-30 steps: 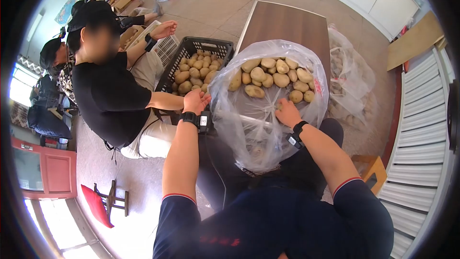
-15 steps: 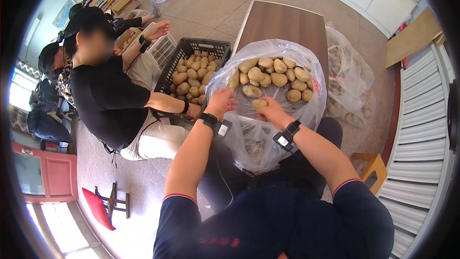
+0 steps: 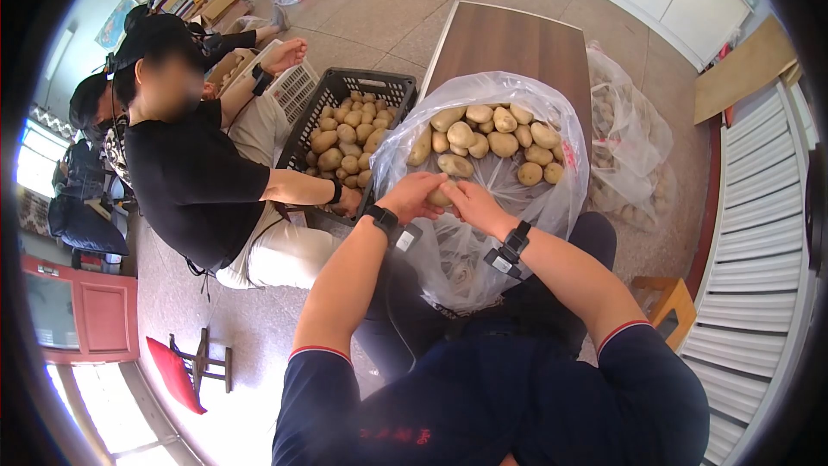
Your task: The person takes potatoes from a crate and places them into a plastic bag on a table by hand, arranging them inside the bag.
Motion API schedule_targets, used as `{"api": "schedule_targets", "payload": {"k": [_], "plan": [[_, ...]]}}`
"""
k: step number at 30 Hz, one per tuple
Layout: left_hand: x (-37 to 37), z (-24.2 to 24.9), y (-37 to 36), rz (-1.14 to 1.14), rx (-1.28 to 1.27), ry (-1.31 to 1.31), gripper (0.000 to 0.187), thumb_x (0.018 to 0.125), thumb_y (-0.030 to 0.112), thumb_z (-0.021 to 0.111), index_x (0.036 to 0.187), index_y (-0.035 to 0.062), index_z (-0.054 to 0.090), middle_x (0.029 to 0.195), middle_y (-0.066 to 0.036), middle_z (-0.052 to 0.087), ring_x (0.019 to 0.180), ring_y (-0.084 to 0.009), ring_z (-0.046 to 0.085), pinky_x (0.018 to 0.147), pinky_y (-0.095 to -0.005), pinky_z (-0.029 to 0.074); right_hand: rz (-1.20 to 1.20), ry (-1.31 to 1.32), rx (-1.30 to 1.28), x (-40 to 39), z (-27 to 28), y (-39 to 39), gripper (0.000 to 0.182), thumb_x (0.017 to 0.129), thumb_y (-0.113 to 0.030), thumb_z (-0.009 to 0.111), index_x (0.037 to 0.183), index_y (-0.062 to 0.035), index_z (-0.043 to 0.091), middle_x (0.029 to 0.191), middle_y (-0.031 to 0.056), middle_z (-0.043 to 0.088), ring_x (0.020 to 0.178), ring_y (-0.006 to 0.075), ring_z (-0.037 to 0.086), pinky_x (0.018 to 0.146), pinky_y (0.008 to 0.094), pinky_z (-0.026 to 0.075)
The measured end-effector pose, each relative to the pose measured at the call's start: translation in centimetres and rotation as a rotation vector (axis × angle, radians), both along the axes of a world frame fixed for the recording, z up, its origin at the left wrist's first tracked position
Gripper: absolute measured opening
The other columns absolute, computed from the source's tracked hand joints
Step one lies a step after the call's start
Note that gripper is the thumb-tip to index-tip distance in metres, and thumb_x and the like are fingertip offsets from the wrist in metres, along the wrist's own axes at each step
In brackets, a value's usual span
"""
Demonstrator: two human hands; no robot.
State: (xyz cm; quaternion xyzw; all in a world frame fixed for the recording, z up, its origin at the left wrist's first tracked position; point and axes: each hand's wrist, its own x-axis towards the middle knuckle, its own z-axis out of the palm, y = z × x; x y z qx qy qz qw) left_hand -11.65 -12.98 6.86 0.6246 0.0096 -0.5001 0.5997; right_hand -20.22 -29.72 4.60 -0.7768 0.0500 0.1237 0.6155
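At the near lip of a clear plastic bag (image 3: 483, 233), head view: both of the person's hands meet over one potato (image 3: 442, 196). Left hand (image 3: 414, 196) comes in from the left, fingers curled and clamped on the potato's left side. Right hand (image 3: 470, 204) comes in from the right, fingers closed against the same potato; the two hands touch across it. Potato mostly hidden between them, only a pale strip showing. It sits above the bag's front wall, just short of the potato heap (image 3: 492, 142) lying in the far half of the bag. Black wrist bands on both forearms, each with a small tag.

The bag rests on the near end of a brown wooden bench (image 3: 509, 39); the far end is bare wood. To the right of the bench, on the floor, a second plastic bag (image 3: 625, 134) with more potatoes, hazy through the film.

Left of the bench, a black crate (image 3: 345, 86) filled with potatoes. A seated co-worker in a black shirt (image 3: 194, 177) has one hand (image 3: 349, 201) at the crate's near corner; the other arm is raised beside a white basket (image 3: 297, 86). Whether that lower hand holds anything, cannot tell. A further person sits behind, mostly hidden.

Lower left, a small stool with a red cushion (image 3: 177, 371) on the tiled floor.
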Motion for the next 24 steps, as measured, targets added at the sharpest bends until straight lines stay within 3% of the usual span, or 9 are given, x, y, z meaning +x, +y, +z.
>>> {"api": "schedule_targets", "payload": {"k": [3, 5, 6, 8, 9, 11, 14, 20, 24], "plan": [[-0.2, 0.4, -0.1, 0.055, -0.03, -0.006, 0.033, 0.095, 0.039, 0.057, 0.106, 0.008, 0.055, 0.089, -0.007, 0.063, 0.069, -0.0187, 0.065, 0.06, -0.031, 0.055, -0.021, -0.057, 0.06, 0.0, -0.5, -0.6, 0.046, 0.098, -0.045, 0.05, 0.092, -0.0004, 0.059, 0.061, 0.004, 0.055, 0.054, 0.0123, 0.053, 0.051, 0.0272, 0.042], [-0.1, 0.4, -0.1, 0.091, -0.072, -0.016, 0.033, 0.095, 0.037, 0.057, 0.107, 0.0066, 0.055, 0.089, -0.007, 0.063, 0.069, -0.0195, 0.064, 0.06, -0.0317, 0.055, -0.058, -0.18, -0.19, 0.1, -1.2, -1.8, 0.047, 0.094, -0.044, 0.052, 0.098, 0.0016, 0.062, 0.088, 0.0178, 0.064, 0.086, 0.0354, 0.063, 0.076, 0.0427, 0.048], [0.0, 0.3, 0.0, 0.127, -0.116, -0.024, 0.033, 0.095, 0.035, 0.057, 0.107, 0.0051, 0.055, 0.089, -0.008, 0.063, 0.069, -0.0203, 0.063, 0.059, -0.0324, 0.055, -0.056, -0.183, -0.187, 0.0, -1.6, -2.5, 0.047, 0.094, -0.044, 0.052, 0.098, 0.0016, 0.062, 0.088, 0.0178, 0.064, 0.086, 0.0354, 0.063, 0.076, 0.0427, 0.048], [0.4, 0.1, 0.4, 0.183, -0.162, -0.028, 0.033, 0.095, 0.035, 0.056, 0.109, 0.0047, 0.054, 0.09, -0.009, 0.063, 0.069, -0.0209, 0.063, 0.059, -0.0327, 0.055, -0.176, -0.328, -0.504, -0.2, -2.4, -4.4, 0.041, 0.091, -0.038, 0.056, 0.11, -0.0014, 0.06, 0.111, 0.0225, 0.059, 0.105, 0.0414, 0.056, 0.089, 0.0474, 0.045], [0.6, 0.2, 0.6, 0.235, -0.209, -0.028, 0.033, 0.096, 0.034, 0.055, 0.11, 0.0043, 0.054, 0.091, -0.009, 0.063, 0.069, -0.0216, 0.063, 0.059, -0.0329, 0.055, -0.176, -0.335, -0.498, -0.1, -3.2, -5.8, 0.041, 0.091, -0.038, 0.056, 0.11, -0.0014, 0.06, 0.111, 0.0225, 0.059, 0.105, 0.0414, 0.056, 0.089, 0.0474, 0.045], [1.0, 0.0, 1.0, 0.302, -0.207, -0.029, 0.033, 0.096, 0.033, 0.054, 0.111, 0.0041, 0.054, 0.093, -0.01, 0.063, 0.069, -0.0221, 0.063, 0.059, -0.033, 0.055, -0.274, -0.259, -0.664, 0.0, -4.7, -8.6, 0.045, 0.086, -0.032, 0.061, 0.121, -0.0043, 0.054, 0.128, 0.023, 0.047, 0.113, 0.0408, 0.053, 0.094, 0.0471, 0.045], [0.7, 1.4, 1.0, 0.431, -0.207, -0.048, 0.032, 0.098, 0.033, 0.051, 0.113, 0.0044, 0.053, 0.092, -0.01, 0.063, 0.067, -0.0221, 0.063, 0.058, -0.0321, 0.055, -0.382, -0.081, -0.727, -0.8, -3.4, -11.3, 0.052, 0.081, -0.025, 0.063, 0.128, -0.0065, 0.048, 0.132, 0.0233, 0.043, 0.114, 0.0425, 0.052, 0.096, 0.0474, 0.045], [0.1, 2.7, 1.5, 0.636, -0.319, -0.058, 0.032, 0.099, 0.03, 0.047, 0.117, 0.0033, 0.05, 0.096, -0.013, 0.061, 0.074, -0.0257, 0.062, 0.063, -0.0359, 0.055, -0.302, 0.007, -0.804, -2.3, -4.4, -12.6, 0.054, 0.08, -0.018, 0.062, 0.13, -0.0084, 0.044, 0.127, 0.0234, 0.043, 0.107, 0.0432, 0.057, 0.091, 0.0477, 0.048], [-0.4, 2.0, 2.3, 0.838, -0.427, 0.016, 0.033, 0.099, 0.028, 0.046, 0.118, 0.0015, 0.049, 0.104, -0.016, 0.059, 0.083, -0.031, 0.06, 0.067, -0.0391, 0.055, -0.254, 0.042, -0.917, -3.4, -4.2, -11.6, 0.039, 0.084, -0.014, 0.057, 0.121, -0.0102, 0.046, 0.122, 0.021, 0.043, 0.1, 0.0415, 0.06, 0.085, 0.0487, 0.051]]}}
